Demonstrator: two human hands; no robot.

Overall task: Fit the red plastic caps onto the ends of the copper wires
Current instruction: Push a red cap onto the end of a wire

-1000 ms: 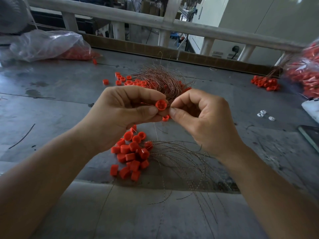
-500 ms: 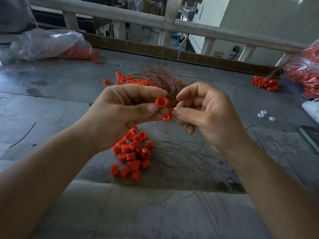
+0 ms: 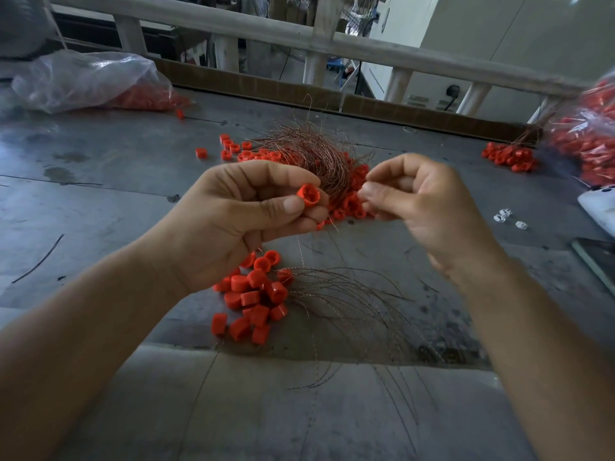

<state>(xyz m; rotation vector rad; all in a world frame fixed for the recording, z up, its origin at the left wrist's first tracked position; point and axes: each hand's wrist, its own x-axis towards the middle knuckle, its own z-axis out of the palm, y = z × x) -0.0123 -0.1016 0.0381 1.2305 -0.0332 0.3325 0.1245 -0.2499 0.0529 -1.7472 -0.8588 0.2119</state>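
My left hand (image 3: 239, 221) pinches a red plastic cap (image 3: 308, 195) between thumb and forefinger, open side toward me. My right hand (image 3: 422, 207) is a short way to the right, blurred, thumb and forefinger pressed together; a thin copper wire (image 3: 304, 261) hangs down between the hands, and whether the right fingers grip a wire I cannot tell. Below the hands lies a pile of loose red caps (image 3: 254, 301) beside a fan of copper wires (image 3: 352, 304). Behind the hands sits a bundle of wires with caps on them (image 3: 312, 154).
The grey metal table (image 3: 100, 194) holds a clear bag of red caps (image 3: 90, 81) at the far left and another bag (image 3: 589, 138) at the far right, with a small cap heap (image 3: 509, 158). White clips (image 3: 506, 217) and a dark flat object (image 3: 595, 257) lie at the right. A wooden railing (image 3: 299, 38) runs along the back.
My right hand has pulled away to the right from the cap, opening a gap between the hands. The left hand has kept the cap and turned it slightly.
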